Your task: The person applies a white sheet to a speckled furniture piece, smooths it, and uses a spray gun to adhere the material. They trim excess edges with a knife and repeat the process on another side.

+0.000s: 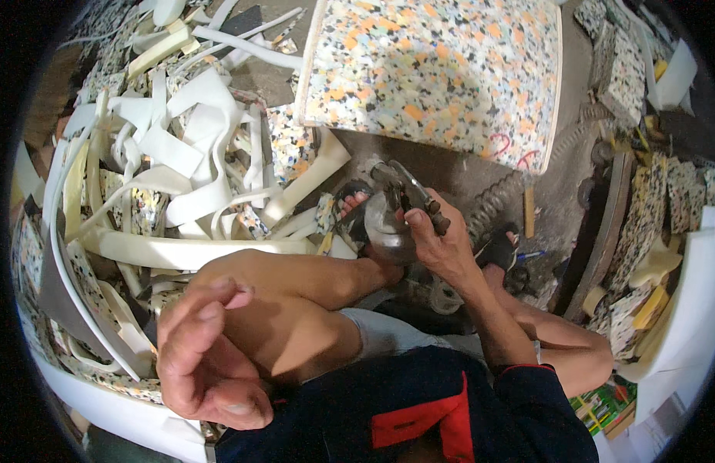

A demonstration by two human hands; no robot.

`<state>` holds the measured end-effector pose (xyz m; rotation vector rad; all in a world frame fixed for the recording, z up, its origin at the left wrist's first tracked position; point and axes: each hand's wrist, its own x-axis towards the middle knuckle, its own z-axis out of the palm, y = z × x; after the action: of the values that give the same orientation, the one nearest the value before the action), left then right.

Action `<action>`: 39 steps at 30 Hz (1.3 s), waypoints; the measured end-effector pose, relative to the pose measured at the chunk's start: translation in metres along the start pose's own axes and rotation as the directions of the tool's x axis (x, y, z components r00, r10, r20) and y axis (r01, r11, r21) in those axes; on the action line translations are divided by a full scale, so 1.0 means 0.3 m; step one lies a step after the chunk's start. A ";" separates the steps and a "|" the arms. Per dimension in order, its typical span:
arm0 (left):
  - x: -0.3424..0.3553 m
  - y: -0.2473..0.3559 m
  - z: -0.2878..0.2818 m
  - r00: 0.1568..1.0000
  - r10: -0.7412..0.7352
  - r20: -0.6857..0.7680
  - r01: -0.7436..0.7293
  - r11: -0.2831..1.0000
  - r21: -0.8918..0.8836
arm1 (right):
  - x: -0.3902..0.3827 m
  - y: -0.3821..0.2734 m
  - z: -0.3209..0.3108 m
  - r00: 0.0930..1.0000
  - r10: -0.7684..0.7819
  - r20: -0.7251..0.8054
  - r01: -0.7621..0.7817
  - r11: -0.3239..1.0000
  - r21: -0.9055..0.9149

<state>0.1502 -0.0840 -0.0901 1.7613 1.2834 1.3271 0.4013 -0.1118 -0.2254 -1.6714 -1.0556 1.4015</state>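
My right hand (442, 239) grips the handle of a spray gun (390, 230), which has a rounded metal cup and is held in front of my lap. Beyond it lies a large speckled foam panel (435, 77) in orange, white and black, with a red mark near its lower right corner. The gun and the panel are apart. Raised close to the camera at lower left, my left hand (207, 355) has loosely curled fingers, the thumb apart from them, and nothing visible in its grasp.
White foam strips and offcuts (195, 139) are heaped on the left. A coiled hose (492, 202) runs along the floor to the right of the gun. Near my right foot are a wooden stick (529, 208) and a blue pen (532, 255). More speckled foam (623, 73) is piled at right.
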 end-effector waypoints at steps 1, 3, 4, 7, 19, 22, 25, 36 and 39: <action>0.003 0.008 -0.001 1.000 0.000 0.023 -0.001 0.999 0.038 | -0.010 0.017 0.021 0.998 -0.019 -0.058 0.024 0.997 0.072; 0.002 0.023 -0.003 0.999 -0.031 0.016 0.030 0.994 0.102 | -0.046 0.042 0.032 0.990 0.021 -0.140 0.000 0.988 0.154; -0.004 0.032 -0.004 0.999 -0.036 0.020 0.033 0.991 0.131 | -0.068 0.052 0.033 0.984 0.042 -0.172 -0.008 0.981 0.192; -0.037 0.066 0.000 0.999 -0.016 -0.035 0.022 0.982 0.186 | -0.143 0.081 -0.017 0.958 -0.015 -0.285 0.028 0.999 0.041; -0.095 0.119 0.019 0.992 0.064 -0.113 -0.047 0.987 0.153 | -0.364 0.190 -0.142 0.760 -0.004 -0.650 -0.103 0.986 -0.127; -0.098 0.122 0.020 0.991 0.083 -0.102 -0.075 0.994 0.081 | -0.340 0.183 -0.111 0.787 -0.081 -0.611 0.005 0.992 -0.125; -0.104 0.125 0.010 0.990 0.109 -0.087 -0.101 0.991 0.087 | -0.295 0.156 -0.091 0.921 -0.002 -0.389 0.015 0.999 0.029; -0.104 0.111 -0.015 0.981 0.128 -0.143 -0.110 0.986 0.126 | -0.161 0.079 -0.043 0.896 -0.052 -0.442 0.102 0.991 0.088; -0.099 0.106 -0.011 0.980 0.126 -0.156 -0.109 0.988 0.113 | -0.149 0.070 -0.056 0.895 -0.084 -0.438 0.123 0.991 0.061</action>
<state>0.1570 -0.1234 -0.0728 1.8566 1.3761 1.5226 0.4172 -0.1614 -0.2230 -1.7289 -0.7984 0.9271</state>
